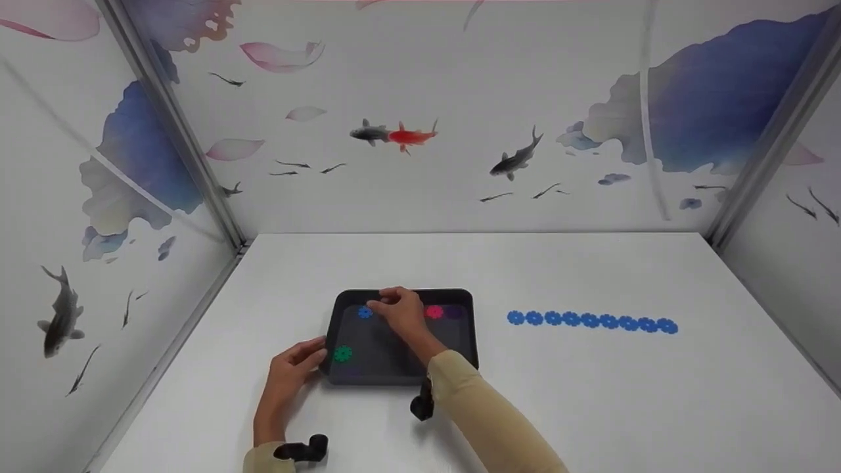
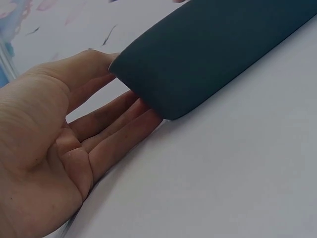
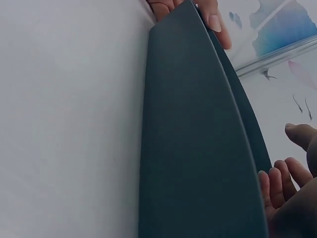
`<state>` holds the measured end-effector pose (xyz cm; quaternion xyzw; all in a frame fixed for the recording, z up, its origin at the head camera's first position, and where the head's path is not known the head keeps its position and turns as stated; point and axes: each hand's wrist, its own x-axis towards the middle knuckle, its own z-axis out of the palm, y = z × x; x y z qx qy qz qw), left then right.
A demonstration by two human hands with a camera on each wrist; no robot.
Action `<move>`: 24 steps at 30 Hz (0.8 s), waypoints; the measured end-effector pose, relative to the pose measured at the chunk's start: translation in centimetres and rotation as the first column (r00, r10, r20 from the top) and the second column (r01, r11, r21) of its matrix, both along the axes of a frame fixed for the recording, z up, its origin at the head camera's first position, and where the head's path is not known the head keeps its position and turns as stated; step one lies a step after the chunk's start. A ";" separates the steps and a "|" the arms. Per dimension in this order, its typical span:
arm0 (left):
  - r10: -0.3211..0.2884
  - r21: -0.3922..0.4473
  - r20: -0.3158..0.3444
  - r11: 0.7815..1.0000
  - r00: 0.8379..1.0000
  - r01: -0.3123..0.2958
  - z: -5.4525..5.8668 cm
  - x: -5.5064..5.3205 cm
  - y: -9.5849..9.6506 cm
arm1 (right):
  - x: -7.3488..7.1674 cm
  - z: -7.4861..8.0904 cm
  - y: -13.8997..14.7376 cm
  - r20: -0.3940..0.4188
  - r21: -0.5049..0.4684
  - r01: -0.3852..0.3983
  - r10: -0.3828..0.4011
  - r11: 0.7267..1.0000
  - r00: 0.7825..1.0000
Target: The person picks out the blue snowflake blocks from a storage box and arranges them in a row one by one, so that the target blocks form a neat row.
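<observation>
A black tray (image 1: pixel 401 380) lies on the table before me. My left hand (image 1: pixel 292 371) holds its left side near the front corner; in the left wrist view, fingers (image 2: pixel 124 131) press the outer wall and the thumb reaches the rim. My right hand (image 1: pixel 404 315) hovers over the tray's back part, thumb apart from the loosely bent fingers (image 3: pixel 280 181), nothing visible between them. A blue flower-shaped snowflake disc (image 1: pixel 364 313) lies by its thumb tip. A pink disc (image 1: pixel 434 312) and a dark purple one (image 1: pixel 454 313) lie back right, a green one (image 1: pixel 343 354) at left.
A row of several blue snowflake discs (image 1: pixel 591 320) runs across the white table (image 1: pixel 591 394) to the right of the tray. White panels printed with fish and leaves (image 1: pixel 460 79) enclose the back and both sides. Each wrist carries a small black camera (image 1: pixel 422 404).
</observation>
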<state>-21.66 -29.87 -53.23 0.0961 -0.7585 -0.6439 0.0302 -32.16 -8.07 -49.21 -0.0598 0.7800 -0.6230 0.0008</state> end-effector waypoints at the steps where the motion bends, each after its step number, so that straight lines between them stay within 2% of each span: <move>1: 0.001 0.000 -0.001 1.000 1.000 -0.001 0.0 0.0 0.0 | -0.1 -0.1 -0.1 0.017 0.012 0.008 -0.009 1.000 1.000; 5: -0.003 0.000 -0.007 1.000 1.000 0.003 -0.1 0.0 0.1 | -0.3 -0.6 -0.8 0.074 -0.013 0.011 -0.010 1.000 0.997; 10: -0.018 -0.008 -0.005 1.000 1.000 0.018 0.0 0.0 0.1 | -0.5 -1.4 -1.9 0.078 -0.085 -0.006 0.013 0.996 0.997; 16: -0.008 -0.035 0.004 0.999 1.000 0.008 0.2 0.3 -0.4 | -0.2 -1.8 -2.8 0.068 -0.015 -0.032 0.033 0.999 0.997; 24: -0.008 -0.034 0.008 0.999 1.000 0.008 0.0 0.0 0.0 | -0.3 -1.9 -2.1 0.096 0.053 -0.075 0.070 0.996 0.993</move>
